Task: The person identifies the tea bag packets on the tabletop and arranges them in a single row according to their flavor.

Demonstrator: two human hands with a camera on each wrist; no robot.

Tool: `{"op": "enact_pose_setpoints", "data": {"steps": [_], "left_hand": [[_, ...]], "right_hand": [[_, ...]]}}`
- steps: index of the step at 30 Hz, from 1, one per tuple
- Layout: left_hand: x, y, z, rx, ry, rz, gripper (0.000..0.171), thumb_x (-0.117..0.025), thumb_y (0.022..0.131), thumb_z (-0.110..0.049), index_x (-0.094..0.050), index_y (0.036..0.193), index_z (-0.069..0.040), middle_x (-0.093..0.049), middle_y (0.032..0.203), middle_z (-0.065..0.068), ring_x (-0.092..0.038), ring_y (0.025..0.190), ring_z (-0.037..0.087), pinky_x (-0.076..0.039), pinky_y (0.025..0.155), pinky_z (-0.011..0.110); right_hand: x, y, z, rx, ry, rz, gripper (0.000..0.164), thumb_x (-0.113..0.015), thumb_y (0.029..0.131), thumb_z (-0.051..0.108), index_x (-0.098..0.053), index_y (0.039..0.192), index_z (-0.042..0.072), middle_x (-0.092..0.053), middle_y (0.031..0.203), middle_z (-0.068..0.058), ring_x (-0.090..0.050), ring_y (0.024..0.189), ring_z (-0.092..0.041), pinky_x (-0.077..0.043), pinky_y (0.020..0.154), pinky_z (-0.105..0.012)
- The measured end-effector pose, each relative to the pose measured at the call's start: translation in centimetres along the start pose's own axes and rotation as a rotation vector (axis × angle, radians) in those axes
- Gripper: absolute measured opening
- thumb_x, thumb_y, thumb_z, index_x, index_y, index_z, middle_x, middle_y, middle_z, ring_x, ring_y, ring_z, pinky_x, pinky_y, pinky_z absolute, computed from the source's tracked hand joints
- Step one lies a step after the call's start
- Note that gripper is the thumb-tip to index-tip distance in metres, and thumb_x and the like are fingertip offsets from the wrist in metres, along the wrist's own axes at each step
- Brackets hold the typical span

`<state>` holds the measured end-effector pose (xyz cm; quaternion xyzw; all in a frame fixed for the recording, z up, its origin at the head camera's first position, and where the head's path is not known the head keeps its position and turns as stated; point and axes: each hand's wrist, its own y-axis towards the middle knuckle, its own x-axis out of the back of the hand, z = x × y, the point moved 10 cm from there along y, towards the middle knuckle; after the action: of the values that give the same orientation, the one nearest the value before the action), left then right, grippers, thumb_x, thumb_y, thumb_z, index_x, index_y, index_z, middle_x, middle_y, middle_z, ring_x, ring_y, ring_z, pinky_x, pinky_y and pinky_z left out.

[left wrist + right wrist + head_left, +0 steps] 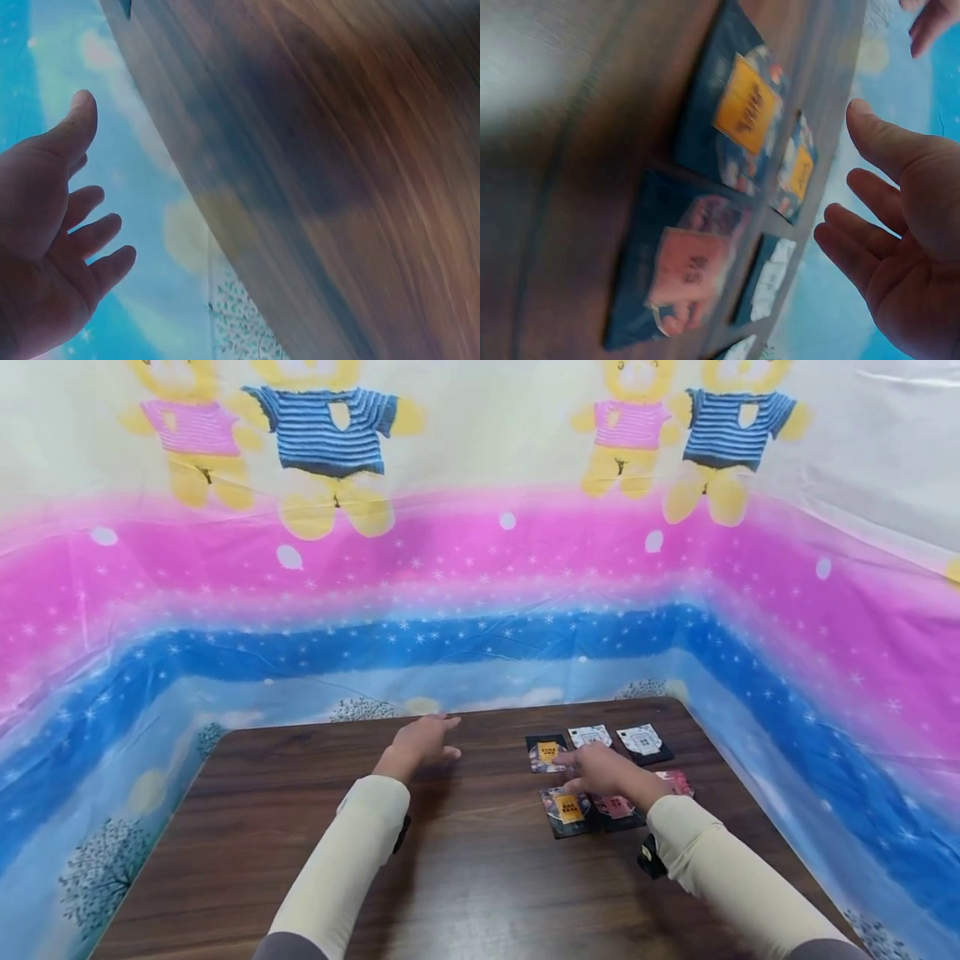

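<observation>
Several small flat packets with dark borders lie in two rows on the right side of the brown wooden table (465, 843). In the head view, the back row has an orange-labelled packet (545, 752) and two white ones, the right one (643, 742) fully visible. The front row has another orange-labelled packet (567, 811) and two red-pink ones (617, 808), (678, 782), partly covered by the right arm. My right hand (606, 771) hovers over them, fingers loosely extended, palm bare (922, 232). My left hand (422, 745) is near the far edge, holding nothing, thumb and fingers apart.
A printed cloth (480, 552) with bears and pink and blue bands hangs behind and around the table. The table's far edge (480, 710) runs just beyond the left hand. Dark straps (652, 857) sit on both wrists.
</observation>
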<state>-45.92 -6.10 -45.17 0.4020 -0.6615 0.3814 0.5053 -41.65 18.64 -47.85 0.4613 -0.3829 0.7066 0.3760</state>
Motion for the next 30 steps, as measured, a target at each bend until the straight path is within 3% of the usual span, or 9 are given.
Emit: {"op": "enact_pose_setpoints", "data": {"steps": [9,13,15,20,24,30], "left_hand": [[-1.5,2.1,-3.1,-0.04,-0.039,-0.063,0.059,-0.064,0.101,-0.036,-0.048,0.154,-0.018,-0.041,0.162,0.011,-0.046,0.145,0.033,-0.048,0.108,0.051],[-2.0,2.8,-4.2,-0.054,-0.041,-0.085,0.056,-0.065,0.1,-0.035,-0.051,0.152,-0.017,-0.046,0.159,0.011,-0.05,0.142,0.032,-0.049,0.107,0.049],[-2.5,3.2,-4.8,-0.074,-0.041,-0.098,0.054,-0.065,0.1,-0.034,-0.053,0.15,-0.017,-0.049,0.157,0.011,-0.052,0.141,0.032,-0.049,0.107,0.049],[-4.0,4.3,-6.7,-0.097,-0.022,-0.11,0.05,-0.066,0.1,-0.033,-0.058,0.147,-0.019,-0.054,0.153,0.008,-0.054,0.139,0.03,-0.048,0.109,0.045],[-5.1,5.2,-8.7,-0.13,-0.051,-0.1,0.049,-0.067,0.099,-0.032,-0.059,0.146,-0.017,-0.059,0.148,0.008,-0.058,0.134,0.029,-0.049,0.108,0.044],[-5.3,6.7,-11.4,-0.179,-0.103,-0.104,0.049,-0.068,0.099,-0.03,-0.059,0.145,-0.015,-0.061,0.146,0.008,-0.06,0.13,0.028,-0.05,0.106,0.043]], "right_hand": [[-3.1,-0.8,0.2,0.025,0.01,-0.005,0.044,-0.078,0.091,0.024,-0.07,0.134,0.019,-0.068,0.137,-0.006,-0.065,0.125,-0.027,-0.054,0.099,-0.046],[-4.3,-1.0,0.5,0.073,-0.033,-0.033,0.042,-0.08,0.089,0.024,-0.073,0.13,0.019,-0.073,0.128,-0.005,-0.07,0.11,-0.021,-0.056,0.096,-0.045],[-4.8,-1.4,0.9,0.08,-0.044,-0.06,0.042,-0.081,0.088,0.022,-0.073,0.129,0.02,-0.076,0.12,-0.006,-0.069,0.094,-0.016,-0.058,0.088,-0.043],[-5.3,-2.0,1.3,0.061,-0.059,-0.104,0.043,-0.082,0.087,0.023,-0.074,0.129,0.024,-0.078,0.113,-0.006,-0.061,0.08,-0.011,-0.057,0.08,-0.041],[-5.7,-2.0,1.1,0.065,-0.056,-0.101,0.043,-0.081,0.088,0.025,-0.073,0.13,0.024,-0.077,0.117,-0.005,-0.062,0.081,-0.01,-0.057,0.083,-0.041],[-5.1,-2.1,0.5,0.073,-0.068,-0.117,0.043,-0.082,0.087,0.025,-0.073,0.129,0.024,-0.078,0.115,-0.004,-0.058,0.075,-0.008,-0.056,0.077,-0.038]]}}
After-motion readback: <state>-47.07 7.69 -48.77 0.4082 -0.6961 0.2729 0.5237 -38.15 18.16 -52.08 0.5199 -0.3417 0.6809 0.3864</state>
